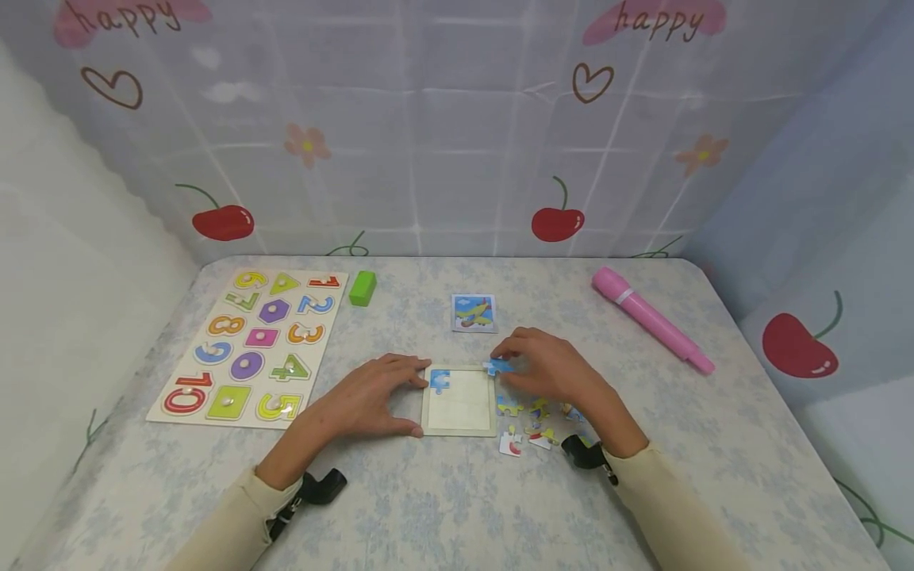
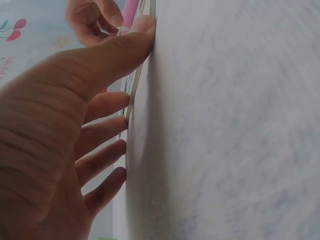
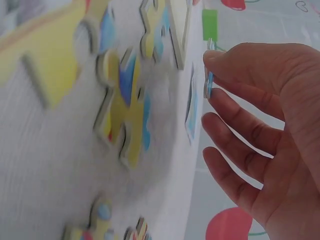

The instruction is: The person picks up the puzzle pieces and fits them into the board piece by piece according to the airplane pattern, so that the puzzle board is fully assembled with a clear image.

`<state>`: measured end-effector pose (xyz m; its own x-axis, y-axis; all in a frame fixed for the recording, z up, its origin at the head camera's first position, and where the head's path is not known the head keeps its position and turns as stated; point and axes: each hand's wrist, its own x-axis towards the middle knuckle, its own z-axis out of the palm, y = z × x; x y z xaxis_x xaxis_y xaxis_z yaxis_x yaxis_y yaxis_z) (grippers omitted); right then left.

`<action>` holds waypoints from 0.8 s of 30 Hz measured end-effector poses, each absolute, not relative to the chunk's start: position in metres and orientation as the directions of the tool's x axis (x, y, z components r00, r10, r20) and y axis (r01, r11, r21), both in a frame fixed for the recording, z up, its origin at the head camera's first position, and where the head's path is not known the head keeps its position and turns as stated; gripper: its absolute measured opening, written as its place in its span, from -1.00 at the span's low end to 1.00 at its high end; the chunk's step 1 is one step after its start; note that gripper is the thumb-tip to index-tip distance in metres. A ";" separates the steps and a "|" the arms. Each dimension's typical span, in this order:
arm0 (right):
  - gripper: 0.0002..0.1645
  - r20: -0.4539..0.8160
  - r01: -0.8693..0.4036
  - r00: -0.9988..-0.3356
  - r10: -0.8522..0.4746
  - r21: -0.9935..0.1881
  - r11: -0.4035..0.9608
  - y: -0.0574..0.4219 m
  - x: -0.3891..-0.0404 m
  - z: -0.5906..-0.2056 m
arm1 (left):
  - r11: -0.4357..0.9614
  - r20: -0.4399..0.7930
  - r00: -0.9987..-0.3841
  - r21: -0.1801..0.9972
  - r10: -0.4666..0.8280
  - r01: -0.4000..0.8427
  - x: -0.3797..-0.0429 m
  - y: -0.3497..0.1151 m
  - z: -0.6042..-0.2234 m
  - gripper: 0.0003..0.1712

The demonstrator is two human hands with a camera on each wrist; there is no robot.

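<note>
My right hand (image 1: 553,365) pinches a blue jigsaw piece (image 1: 498,366) between thumb and fingertips at the upper right corner of a pale square puzzle tray (image 1: 489,412). The right wrist view shows the piece (image 3: 209,82) edge-on, the other fingers spread below it. Another blue jigsaw piece (image 1: 439,381) lies in the tray's upper left corner. Along the tray's left side rests my left hand (image 1: 374,396), its thumb at the near corner and extended fingertips touching the edge; the left wrist view shows these fingers (image 2: 107,135) against the rim.
Several loose puzzle pieces (image 1: 510,442) lie right of the tray, partly under my right hand. A small airplane picture card (image 1: 474,312) lies behind the tray. A number board (image 1: 246,349) and green block (image 1: 362,289) are at left, a pink marker-shaped stick (image 1: 651,319) at right.
</note>
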<state>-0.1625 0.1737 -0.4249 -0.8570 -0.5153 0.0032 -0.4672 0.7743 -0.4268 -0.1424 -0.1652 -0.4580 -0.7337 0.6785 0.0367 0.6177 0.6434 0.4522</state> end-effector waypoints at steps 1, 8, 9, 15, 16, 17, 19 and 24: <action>-0.65 -0.003 -0.470 -0.854 -0.519 -0.423 0.775 0.171 -0.163 -0.425 | 0.645 0.035 -0.734 0.450 0.679 0.618 -0.142 -0.165 -0.458 -0.24; -0.66 -0.027 -0.495 -0.832 -0.554 -0.412 0.765 0.151 -0.164 -0.427 | 0.647 0.027 -0.731 0.443 0.682 0.621 -0.143 -0.166 -0.459 -0.26; -0.67 -0.029 -0.500 -0.829 -0.559 -0.409 0.763 0.149 -0.163 -0.427 | 0.647 0.026 -0.730 0.443 0.683 0.621 -0.143 -0.166 -0.459 -0.25; -0.68 -0.013 -0.548 -0.801 -0.598 -0.384 0.743 0.136 -0.162 -0.430 | 0.656 0.008 -0.735 0.444 0.678 0.610 -0.142 -0.166 -0.459 -0.24; -0.68 -0.011 -0.554 -0.798 -0.603 -0.379 0.741 0.134 -0.162 -0.430 | 0.657 0.007 -0.735 0.444 0.678 0.609 -0.142 -0.166 -0.459 -0.24; -0.68 -0.010 -0.560 -0.795 -0.607 -0.376 0.739 0.132 -0.162 -0.431 | 0.657 0.005 -0.736 0.445 0.677 0.608 -0.142 -0.166 -0.459 -0.24; -0.69 -0.014 -0.563 -0.792 -0.610 -0.368 0.740 0.128 -0.163 -0.431 | 0.657 0.003 -0.735 0.447 0.678 0.607 -0.142 -0.166 -0.459 -0.23; -0.69 -0.033 -0.559 -0.794 -0.608 -0.354 0.750 0.122 -0.166 -0.432 | 0.658 0.001 -0.735 0.444 0.678 0.608 -0.143 -0.166 -0.459 -0.24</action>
<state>-0.1660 0.1223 -0.4325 -0.7936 -0.6075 -0.0330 -0.5591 0.7496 -0.3541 -0.1429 -0.1661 -0.4593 -0.7348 0.6783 0.0005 0.6081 0.6584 0.4437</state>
